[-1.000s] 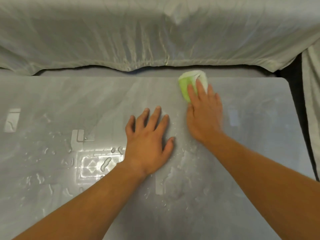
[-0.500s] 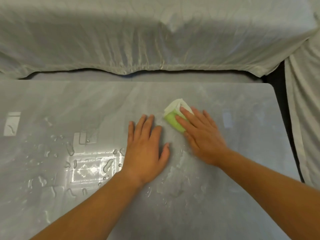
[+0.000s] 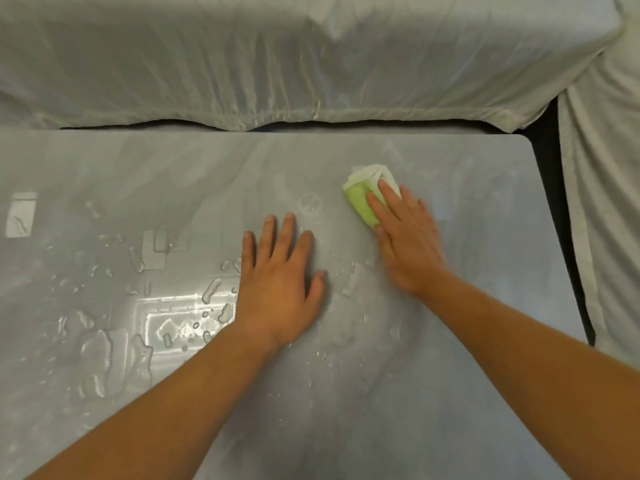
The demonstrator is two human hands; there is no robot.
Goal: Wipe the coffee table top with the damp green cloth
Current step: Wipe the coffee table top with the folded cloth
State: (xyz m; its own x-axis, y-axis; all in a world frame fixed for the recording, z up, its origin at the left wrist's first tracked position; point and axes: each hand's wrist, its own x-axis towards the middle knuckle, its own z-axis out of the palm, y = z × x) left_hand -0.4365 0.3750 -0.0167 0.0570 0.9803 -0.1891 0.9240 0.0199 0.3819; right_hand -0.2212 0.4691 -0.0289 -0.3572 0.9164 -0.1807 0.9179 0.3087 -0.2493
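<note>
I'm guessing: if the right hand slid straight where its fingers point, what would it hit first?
The right hand presses the cloth; past it, bare table, then probably the covered sofa.

No writing, label, brand, number or sign can be read anywhere. The worktop (image 3: 450, 375), the green cloth (image 3: 360, 202) and the pale draped cover (image 3: 242, 64) behind them all show plain, unprinted surfaces. The bright rectangular patches on the wet left part of the worktop carry no letters or figures.
</note>
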